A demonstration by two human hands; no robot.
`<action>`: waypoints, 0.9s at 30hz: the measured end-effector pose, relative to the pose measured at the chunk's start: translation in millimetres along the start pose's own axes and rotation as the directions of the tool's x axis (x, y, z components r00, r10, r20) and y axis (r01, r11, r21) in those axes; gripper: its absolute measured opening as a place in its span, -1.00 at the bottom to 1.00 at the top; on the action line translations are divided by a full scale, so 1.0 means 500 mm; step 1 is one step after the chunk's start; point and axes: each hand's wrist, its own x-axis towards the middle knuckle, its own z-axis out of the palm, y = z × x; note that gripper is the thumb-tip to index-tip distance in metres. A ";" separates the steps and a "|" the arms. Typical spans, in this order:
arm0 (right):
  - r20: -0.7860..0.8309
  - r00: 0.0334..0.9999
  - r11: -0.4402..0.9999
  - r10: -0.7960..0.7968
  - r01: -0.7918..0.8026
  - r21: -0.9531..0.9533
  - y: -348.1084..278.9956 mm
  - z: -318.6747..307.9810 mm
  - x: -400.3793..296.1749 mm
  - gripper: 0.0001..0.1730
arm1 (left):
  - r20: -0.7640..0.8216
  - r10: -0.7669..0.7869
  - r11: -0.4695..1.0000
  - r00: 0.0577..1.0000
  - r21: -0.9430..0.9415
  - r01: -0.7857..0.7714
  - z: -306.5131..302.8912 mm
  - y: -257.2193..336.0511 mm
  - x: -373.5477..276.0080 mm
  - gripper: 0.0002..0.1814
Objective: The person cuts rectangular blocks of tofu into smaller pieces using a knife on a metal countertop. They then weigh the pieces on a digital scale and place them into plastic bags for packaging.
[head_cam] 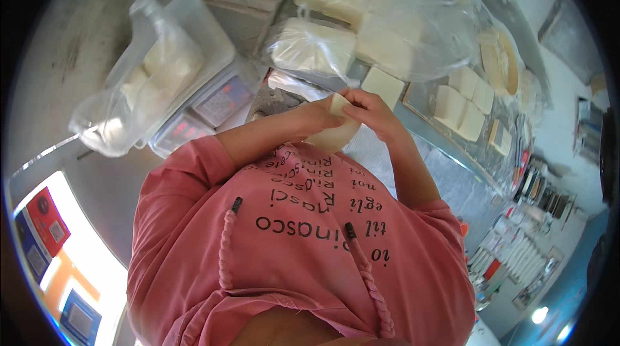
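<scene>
Both hands are in front of my chest, gripping a pale, floppy dough sheet (334, 138), apparently a wrapper or noodle sheet. My left hand (315, 116) holds it from the left, its fingers partly hidden. My right hand (368, 106) pinches its upper right edge between thumb and fingers. One corner stands up between the hands, and the lower part hangs against my shirt. Just beyond my right hand lies a pale, flat rectangular stack of dough sheets (385, 85). A knotted clear plastic bag (312, 48) of pale dough pieces rests beyond my left hand.
At left, a digital scale (181, 130) carries a translucent plastic tub (206, 21) and a clear bag (164, 67) of pale dough. Large plastic-covered dough slabs (392, 41) lie ahead. Rightward, a board (426, 99) bears several square wrapper stacks (462, 112), near a round wooden-rimmed sieve (508, 67).
</scene>
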 end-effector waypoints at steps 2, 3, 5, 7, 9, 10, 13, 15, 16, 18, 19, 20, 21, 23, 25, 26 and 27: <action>-0.108 0.992 0.996 0.064 -0.057 0.065 0.028 -0.025 -0.040 -0.76 | 0.096 -0.079 0.986 0.992 0.156 0.063 0.016 -0.021 0.077 -0.38; -0.164 0.981 0.991 0.100 -0.084 0.103 0.042 -0.039 -0.058 -0.76 | 0.145 -0.127 0.968 0.981 0.236 0.090 0.024 -0.025 0.112 -0.40; -0.348 0.927 0.984 0.140 -0.092 0.152 0.112 -0.079 -0.073 -0.82 | 0.093 -0.163 0.936 0.982 0.330 0.124 0.039 -0.026 0.163 -0.55; -0.568 0.805 0.954 0.171 0.008 0.298 0.170 -0.101 -0.067 -0.85 | -0.051 -0.242 0.860 0.969 0.450 0.239 0.040 -0.022 0.223 -0.64; -0.675 0.712 0.927 0.194 0.092 0.363 0.197 -0.130 -0.045 -0.88 | -0.274 -0.027 0.841 0.961 0.513 0.170 0.032 -0.024 0.283 -0.70; -0.717 0.665 0.913 0.207 0.132 0.387 0.206 -0.139 -0.030 -0.89 | -0.377 0.090 0.826 0.922 0.545 0.143 0.027 -0.027 0.302 -0.73; -0.794 0.603 0.990 0.078 0.046 0.133 0.243 -0.176 0.016 -0.81 | -0.516 0.216 0.908 0.829 0.419 0.024 0.009 -0.030 0.338 -0.67; -0.802 0.597 0.968 -0.008 -0.197 -0.156 0.275 -0.212 0.036 -0.79 | -0.508 0.177 0.882 0.843 0.462 0.093 0.011 -0.025 0.311 -0.60; -0.800 0.599 0.934 -0.035 -0.265 -0.239 0.270 -0.212 0.035 -0.77 | -0.405 0.123 0.860 0.906 0.498 0.106 0.006 -0.034 0.292 -0.58; -0.738 0.656 0.819 -0.161 -0.328 -0.470 0.273 -0.227 0.015 -0.74 | -0.197 0.012 0.845 0.980 0.527 0.096 -0.007 -0.028 0.209 -0.61; -0.704 0.682 0.723 -0.200 -0.381 -0.576 0.248 -0.220 0.002 -0.69 | -0.094 -0.032 0.856 0.995 0.511 0.076 -0.005 -0.001 0.145 -0.65; -0.574 0.715 0.377 -0.399 -0.442 -0.814 0.270 -0.235 -0.012 -0.65 | -0.068 0.035 0.847 0.997 0.531 0.007 -0.011 0.018 0.080 -0.68; -0.573 0.610 0.462 -0.547 -0.350 -0.815 0.274 -0.227 -0.022 -0.60 | -0.048 0.105 0.833 0.993 0.550 -0.062 -0.020 0.031 0.010 -0.70; -0.591 0.790 0.687 -0.163 -0.339 -0.643 0.103 -0.147 -0.014 -0.69 | -0.281 0.414 0.722 0.866 0.680 -0.125 -0.032 0.054 -0.128 -0.80; -0.406 0.913 0.905 -0.031 -0.147 -0.400 0.019 -0.080 0.001 -0.77 | -0.395 0.795 0.526 0.460 0.827 -0.199 -0.051 0.035 -0.242 -0.80; -0.282 0.934 0.881 -0.219 0.065 -0.468 -0.027 -0.031 0.021 -0.82 | -0.354 0.905 0.385 0.234 0.917 -0.100 -0.060 0.043 -0.300 -0.75; -0.156 0.907 0.820 -0.391 0.267 -0.507 -0.074 0.027 0.049 -0.87 | -0.257 0.966 0.257 0.016 0.966 0.030 -0.069 0.061 -0.356 -0.70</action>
